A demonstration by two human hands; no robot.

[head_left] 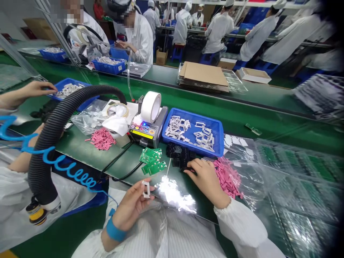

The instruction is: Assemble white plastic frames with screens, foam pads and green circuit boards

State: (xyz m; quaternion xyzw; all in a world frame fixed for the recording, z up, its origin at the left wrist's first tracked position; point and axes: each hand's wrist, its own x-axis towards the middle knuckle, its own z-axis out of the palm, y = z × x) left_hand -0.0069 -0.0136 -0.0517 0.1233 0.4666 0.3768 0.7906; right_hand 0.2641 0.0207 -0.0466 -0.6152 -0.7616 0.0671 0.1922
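From where I stand, I can make out no word or number with certainty. The grey tape dispenser [159,129] on the bench carries a yellow strip label [142,134] along its front, with a line of dark print too small to read. Above it, the colored buttons [141,129] have tiny marks, and small pale lettering beside them is blurred. Across the bench, a blue bin [107,67] bears a small white label [120,67], its writing illegible.

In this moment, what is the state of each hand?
Left hand: holding a white frame.
Right hand: at the black parts; grip cannot be told.
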